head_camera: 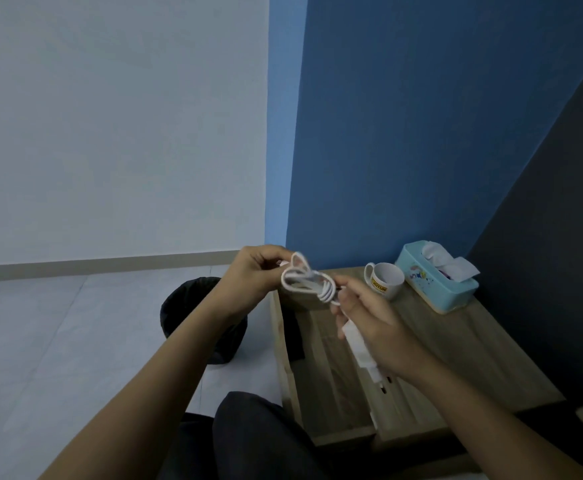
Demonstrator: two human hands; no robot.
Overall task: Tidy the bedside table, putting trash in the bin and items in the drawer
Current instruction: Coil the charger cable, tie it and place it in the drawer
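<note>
A white charger cable (309,280) is wound into a small coil, held between both my hands above the open drawer. My left hand (253,271) pinches the coil's left side. My right hand (369,318) grips the cable's other end and the white plug adapter (361,351), which hangs below my palm. The wooden bedside table (463,344) stands at the right with its drawer (321,372) pulled open toward me; a dark item lies in the drawer's far left corner. A black bin (193,306) sits on the floor left of the table.
On the table top stand a white mug (385,280) with a yellow label and a light blue tissue box (437,277) with tissues sticking out. A blue wall rises behind the table, a dark panel at the right. My knee (248,438) is at the bottom centre.
</note>
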